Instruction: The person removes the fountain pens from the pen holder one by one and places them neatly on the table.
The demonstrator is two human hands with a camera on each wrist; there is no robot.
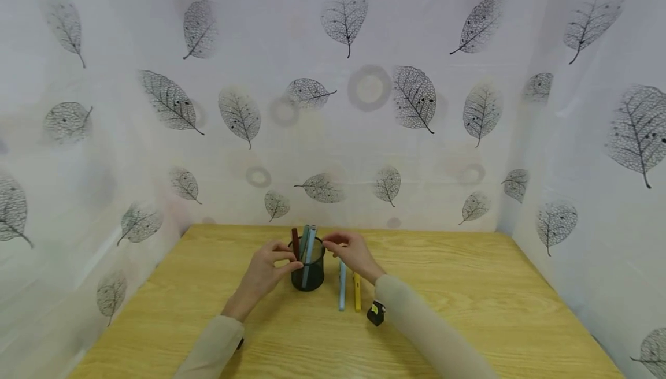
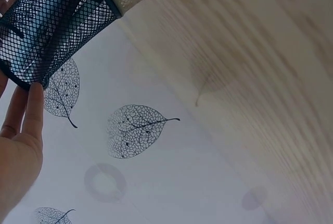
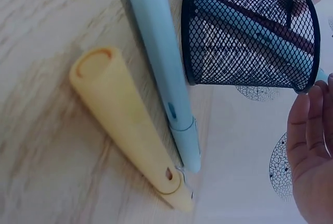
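Observation:
A black mesh pen holder (image 1: 314, 279) stands on the table with a dark red pen (image 1: 295, 241), a green pen (image 1: 304, 237) and a light blue pen (image 1: 310, 246) leaning inside. My left hand (image 1: 262, 272) grips its rim on the left side, thumb toward the front. At the opposite side, my right hand (image 1: 356, 253) holds the rim with its fingertips; in the right wrist view those fingers (image 3: 301, 122) are right at the rim. Beside the holder, under my right hand, lie a light blue pen (image 3: 161, 52) and a yellow pen (image 3: 125, 120).
The wood-grain table (image 1: 468, 292) reaches back to a pale curtain (image 1: 333, 148) printed with leaves, which also closes off both sides. A small black object (image 1: 376, 313) shows beside my right sleeve.

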